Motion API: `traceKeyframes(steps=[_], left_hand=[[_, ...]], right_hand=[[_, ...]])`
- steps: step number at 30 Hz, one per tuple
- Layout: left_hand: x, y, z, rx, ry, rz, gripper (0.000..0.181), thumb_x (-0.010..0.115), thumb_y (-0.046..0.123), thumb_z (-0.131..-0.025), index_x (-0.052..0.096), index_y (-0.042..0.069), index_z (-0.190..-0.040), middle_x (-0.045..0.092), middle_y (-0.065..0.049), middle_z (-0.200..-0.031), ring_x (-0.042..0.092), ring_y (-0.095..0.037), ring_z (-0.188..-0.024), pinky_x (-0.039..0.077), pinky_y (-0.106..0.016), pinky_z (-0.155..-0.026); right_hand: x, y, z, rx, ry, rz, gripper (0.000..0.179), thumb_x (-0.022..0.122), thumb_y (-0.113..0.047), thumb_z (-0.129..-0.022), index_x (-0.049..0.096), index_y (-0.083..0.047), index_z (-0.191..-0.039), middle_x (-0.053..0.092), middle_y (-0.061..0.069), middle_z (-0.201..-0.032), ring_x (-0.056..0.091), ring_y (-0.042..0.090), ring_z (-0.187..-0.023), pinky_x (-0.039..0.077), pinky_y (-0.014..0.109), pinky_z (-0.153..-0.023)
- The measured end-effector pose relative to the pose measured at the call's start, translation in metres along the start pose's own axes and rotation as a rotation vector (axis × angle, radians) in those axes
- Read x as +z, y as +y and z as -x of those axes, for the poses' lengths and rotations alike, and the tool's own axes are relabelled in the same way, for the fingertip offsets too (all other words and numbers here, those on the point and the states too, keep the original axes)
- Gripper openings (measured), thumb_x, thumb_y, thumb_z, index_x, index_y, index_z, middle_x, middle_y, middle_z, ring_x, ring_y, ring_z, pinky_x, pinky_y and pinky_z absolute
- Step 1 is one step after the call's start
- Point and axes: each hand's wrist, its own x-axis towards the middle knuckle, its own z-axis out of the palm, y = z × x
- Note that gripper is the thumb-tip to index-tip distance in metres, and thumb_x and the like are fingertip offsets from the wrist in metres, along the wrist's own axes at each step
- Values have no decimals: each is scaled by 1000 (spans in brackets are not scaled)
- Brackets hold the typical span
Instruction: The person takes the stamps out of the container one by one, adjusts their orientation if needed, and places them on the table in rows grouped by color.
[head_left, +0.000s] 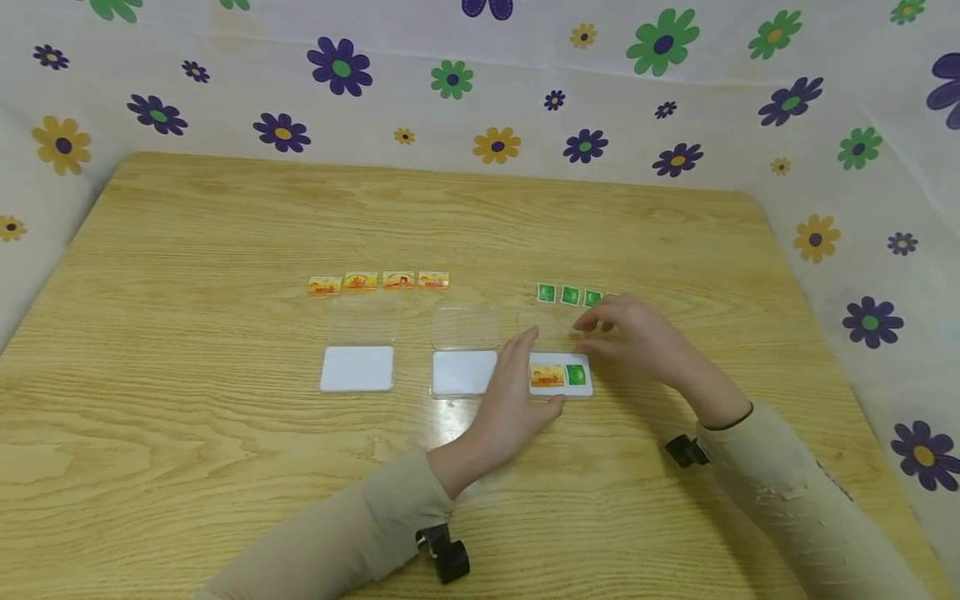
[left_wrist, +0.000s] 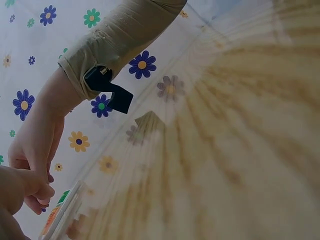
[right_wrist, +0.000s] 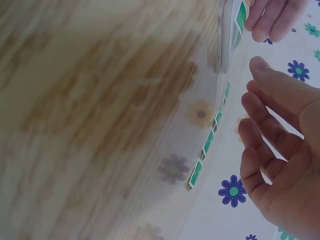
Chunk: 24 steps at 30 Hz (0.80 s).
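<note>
At the right of the row lies a small flat white case [head_left: 583,360], its transparent lid folded back behind it. An orange-and-yellow sticker [head_left: 547,376] and a green square sticker [head_left: 576,374] sit side by side on its white face. My left hand [head_left: 506,412] spans the case's left end, thumb near the front edge and straight fingers reaching over toward the back. Beyond the case's back right corner hovers my right hand [head_left: 637,337], fingers loosely bent with nothing between them; the right wrist view shows its bare palm side [right_wrist: 285,145].
Two more white cases, one in the middle [head_left: 461,372] and one at left [head_left: 357,369], have transparent lids laid back. Behind them stretches a row of several orange stickers [head_left: 398,280]. Several green stickers [head_left: 570,296] line up at right, partly behind my right hand. Flowered cloth [head_left: 450,117] borders the wooden table.
</note>
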Motion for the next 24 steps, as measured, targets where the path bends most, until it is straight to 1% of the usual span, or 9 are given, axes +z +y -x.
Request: traceKeyframes(steps=[2, 5, 10, 12, 15, 17, 20, 24], left_hand=[[0, -2, 1, 2, -4, -8, 86, 74, 10, -80, 22, 3, -149, 26, -14, -151, 25, -25, -139, 25, -37, -112], [-1, -4, 2, 26, -7, -35, 85, 72, 6, -80, 22, 2, -149, 27, -15, -150, 25, -26, -139, 25, -38, -112], [-4, -7, 4, 80, -31, -83, 74, 65, 0, -85, 24, -1, -147, 27, -18, -149, 23, -27, -139, 26, -40, -112], [-4, -7, 4, 105, -43, -108, 70, 63, -1, -87, 25, -2, -146, 28, -18, -148, 24, -28, -139, 27, -40, -111], [-4, -6, 4, 124, -57, -129, 66, 62, 0, -89, 26, -2, -145, 29, -17, -147, 25, -27, -137, 30, -39, -110], [-4, -6, 4, 129, -63, -139, 65, 61, 1, -90, 26, -2, -145, 29, -16, -147, 26, -27, -137, 31, -38, -110], [-3, -7, 4, 125, -72, -143, 65, 61, 2, -91, 26, -1, -145, 29, -16, -147, 25, -26, -137, 30, -38, -110], [-3, -7, 4, 128, -76, -158, 66, 62, 1, -89, 26, -2, -145, 30, -16, -146, 25, -27, -137, 30, -39, -110]], right_hand=[[1, -1, 0, -34, 9, -4, 19, 78, -10, -79, 73, -4, -96, 70, 5, -94, 60, 19, -83, 51, 35, -73], [3, -4, -1, -78, 6, -31, 20, 80, -10, -77, 73, -4, -95, 70, 3, -94, 60, 17, -83, 52, 34, -72], [9, -9, 1, -120, -43, -76, 20, 80, -11, -77, 73, -7, -95, 68, 0, -94, 58, 15, -86, 50, 34, -71], [11, -12, 1, -133, -64, -86, 21, 80, -11, -76, 73, -8, -95, 67, 0, -94, 58, 15, -87, 49, 35, -72], [14, -15, 1, -150, -86, -99, 23, 81, -12, -75, 73, -8, -95, 67, -1, -94, 58, 15, -87, 48, 34, -73], [16, -17, 1, -161, -100, -97, 23, 82, -14, -74, 73, -9, -95, 67, -3, -94, 58, 14, -87, 48, 33, -74], [18, -19, 2, -179, -111, -64, 24, 82, -18, -74, 73, -10, -95, 67, -4, -93, 58, 13, -87, 48, 32, -74], [20, -21, 2, -188, -114, -25, 22, 81, -17, -75, 72, -10, -94, 66, -3, -93, 58, 14, -86, 49, 32, -74]])
